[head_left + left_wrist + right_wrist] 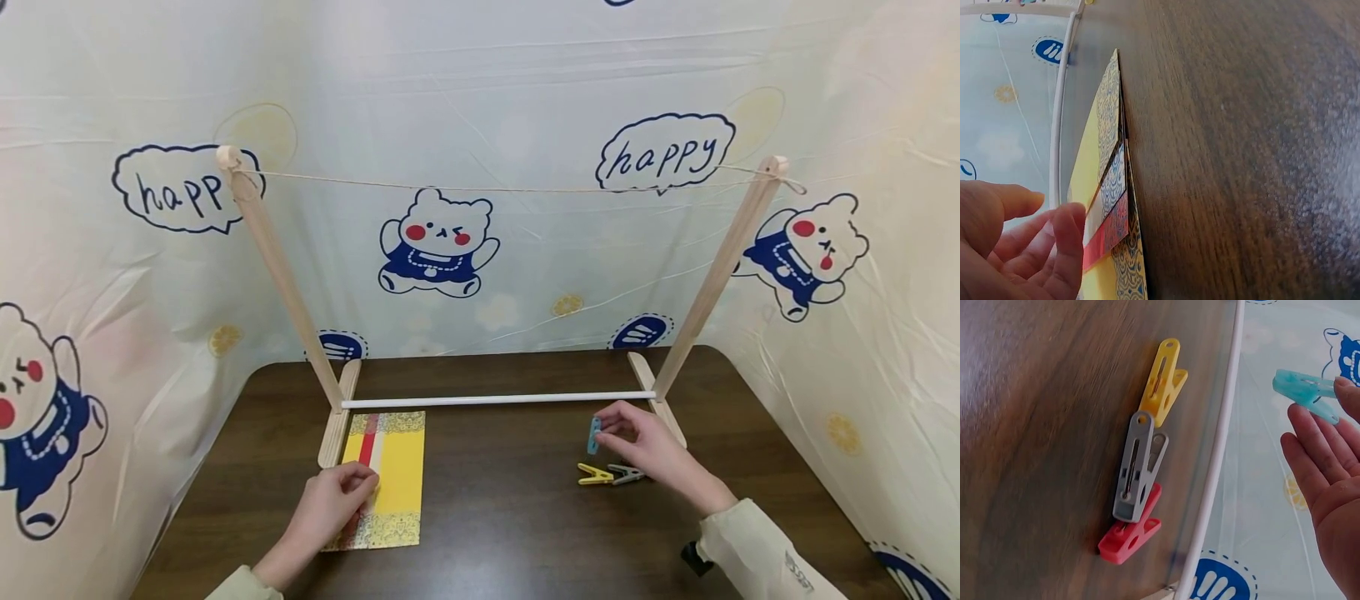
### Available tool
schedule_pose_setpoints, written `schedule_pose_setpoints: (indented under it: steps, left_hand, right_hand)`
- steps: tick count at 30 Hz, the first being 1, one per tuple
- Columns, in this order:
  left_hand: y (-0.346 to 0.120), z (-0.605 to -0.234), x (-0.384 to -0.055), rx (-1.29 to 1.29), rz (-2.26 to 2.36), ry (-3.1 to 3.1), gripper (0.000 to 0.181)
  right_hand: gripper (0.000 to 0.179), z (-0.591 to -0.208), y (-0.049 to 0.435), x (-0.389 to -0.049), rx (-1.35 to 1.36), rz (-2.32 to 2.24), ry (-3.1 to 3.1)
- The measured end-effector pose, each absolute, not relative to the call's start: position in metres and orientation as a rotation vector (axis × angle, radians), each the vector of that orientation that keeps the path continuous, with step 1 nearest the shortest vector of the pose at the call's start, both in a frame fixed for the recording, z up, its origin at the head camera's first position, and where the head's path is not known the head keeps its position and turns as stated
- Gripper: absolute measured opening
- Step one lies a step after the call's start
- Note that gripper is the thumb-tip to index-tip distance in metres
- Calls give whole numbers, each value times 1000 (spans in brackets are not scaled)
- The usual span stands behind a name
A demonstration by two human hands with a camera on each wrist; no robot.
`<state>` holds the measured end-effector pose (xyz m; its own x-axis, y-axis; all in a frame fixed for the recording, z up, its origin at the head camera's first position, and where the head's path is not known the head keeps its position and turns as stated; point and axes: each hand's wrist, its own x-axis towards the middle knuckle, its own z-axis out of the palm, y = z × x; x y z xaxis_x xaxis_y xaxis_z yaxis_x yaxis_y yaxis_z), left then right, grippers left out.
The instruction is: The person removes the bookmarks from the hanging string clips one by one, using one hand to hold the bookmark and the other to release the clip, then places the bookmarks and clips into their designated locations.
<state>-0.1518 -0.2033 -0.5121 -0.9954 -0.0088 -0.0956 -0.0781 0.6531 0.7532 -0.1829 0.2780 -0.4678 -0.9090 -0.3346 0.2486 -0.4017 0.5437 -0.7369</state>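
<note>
In the head view, my right hand (654,447) pinches a light blue clothespin (593,437) between thumb and fingers, above the tabletop. Just below lie a yellow clothespin (596,475) and a grey clothespin (627,474). The right wrist view also shows a red clothespin (1129,541) beside the grey one. On the left, a stack of thin patterned cards (399,479) in yellow, red and white lies flat. My left hand (330,506) hovers at the stack's left side with fingers loosely bent. In the left wrist view its thumb and fingertips are apart, holding nothing.
A wooden frame stands behind, with a left post (281,271), a right post (720,275) and a white crossbar (495,400) low between them. A thin string (450,187) spans the post tops. A patterned curtain (525,83) hangs behind the brown table (495,517).
</note>
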Motion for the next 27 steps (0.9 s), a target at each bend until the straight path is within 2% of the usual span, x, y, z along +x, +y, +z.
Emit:
schedule_pose_setpoints:
  steps: [8, 20, 27]
  left_hand:
    - [-196, -508, -151, 0, 1212, 2909, 10]
    - [-188, -504, -148, 88, 1203, 2962, 6]
    - [-190, -504, -145, 115, 1170, 3004, 5]
  right_hand:
    - [20, -474, 280, -200, 580, 1155, -2818]
    - [23, -496, 278, -224, 826, 839, -2939]
    - [24, -500, 276, -231, 844, 712, -3035]
